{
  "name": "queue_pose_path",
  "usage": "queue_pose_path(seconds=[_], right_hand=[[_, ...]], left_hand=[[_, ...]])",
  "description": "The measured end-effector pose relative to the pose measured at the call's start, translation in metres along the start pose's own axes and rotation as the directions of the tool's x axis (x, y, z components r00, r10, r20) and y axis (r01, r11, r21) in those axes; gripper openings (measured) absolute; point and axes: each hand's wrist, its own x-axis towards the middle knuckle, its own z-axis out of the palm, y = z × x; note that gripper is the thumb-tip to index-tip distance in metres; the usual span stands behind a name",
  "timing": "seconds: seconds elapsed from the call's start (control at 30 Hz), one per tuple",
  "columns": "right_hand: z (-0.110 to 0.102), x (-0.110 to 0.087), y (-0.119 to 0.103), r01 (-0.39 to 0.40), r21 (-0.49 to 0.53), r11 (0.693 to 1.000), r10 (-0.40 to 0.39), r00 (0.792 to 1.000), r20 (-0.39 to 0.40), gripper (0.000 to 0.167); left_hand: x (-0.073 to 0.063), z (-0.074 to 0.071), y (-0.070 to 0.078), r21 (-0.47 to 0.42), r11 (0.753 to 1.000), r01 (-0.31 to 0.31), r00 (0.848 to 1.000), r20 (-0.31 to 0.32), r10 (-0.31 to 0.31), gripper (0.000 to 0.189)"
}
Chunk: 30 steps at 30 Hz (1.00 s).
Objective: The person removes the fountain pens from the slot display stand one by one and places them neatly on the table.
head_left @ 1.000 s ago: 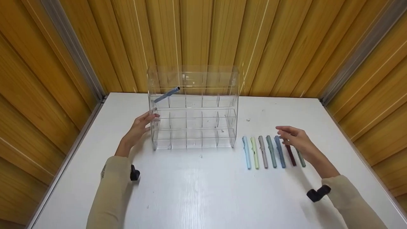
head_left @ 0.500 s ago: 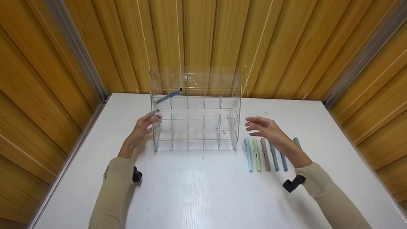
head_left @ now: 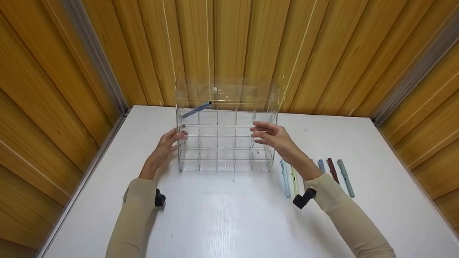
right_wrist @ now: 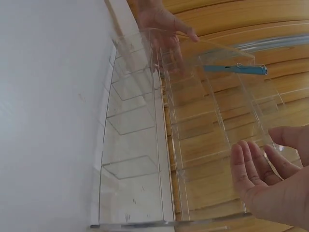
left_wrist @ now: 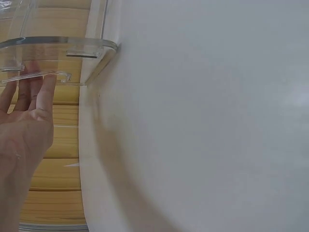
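A clear acrylic organizer (head_left: 226, 154) with rows of compartments stands upright on the white table. One blue pen (head_left: 196, 109) leans in its upper left compartment, and the right wrist view shows this pen's clip side. My left hand (head_left: 161, 148) touches the organizer's left side panel; in the left wrist view its fingers (left_wrist: 46, 94) stretch against the clear plastic. Before the organizer's right side hovers my right hand (head_left: 281, 141), holding nothing, its fingers loosely bent. Whether it touches the plastic is hard to tell.
Right of the organizer lie several pens in a row: a light blue pen (head_left: 285, 179), a yellow-green pen (head_left: 294, 179), a dark red pen (head_left: 332, 170) and a green pen (head_left: 346, 178) among them. My right forearm covers some. A wood-patterned wall (head_left: 229, 39) rises behind.
My right hand has moved left, from over the row of pens to the organizer's right side. My left hand stays at the left panel. The view has shifted slightly.
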Motion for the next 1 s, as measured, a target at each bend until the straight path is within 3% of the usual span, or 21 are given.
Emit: queue_pose_path(seconds=[0.5,0.67,0.83,1.0], right_hand=[[0.053,0.038,-0.023,0.085,0.101,0.991,-0.088,0.996,0.02,0.045],[0.071,0.052,-0.023,0.145,0.159,0.977,-0.149,0.989,0.014,0.049],[0.095,0.064,-0.025,0.141,0.222,0.965,-0.156,0.986,0.051,0.052],[0.112,0.073,-0.031,0.141,0.227,0.964,-0.156,0.987,0.05,0.051]], left_hand=[[0.003,0.003,-0.003,-0.02,1.0,0.014,1.0,-0.012,-0.014,0.056],[-0.004,-0.002,-0.005,-0.005,1.0,0.0,1.0,-0.004,0.0,0.058],[-0.015,-0.01,-0.007,0.01,1.0,0.0,0.999,-0.033,0.0,0.058],[-0.014,-0.01,-0.006,-0.004,1.0,0.008,1.0,-0.028,-0.008,0.059]])
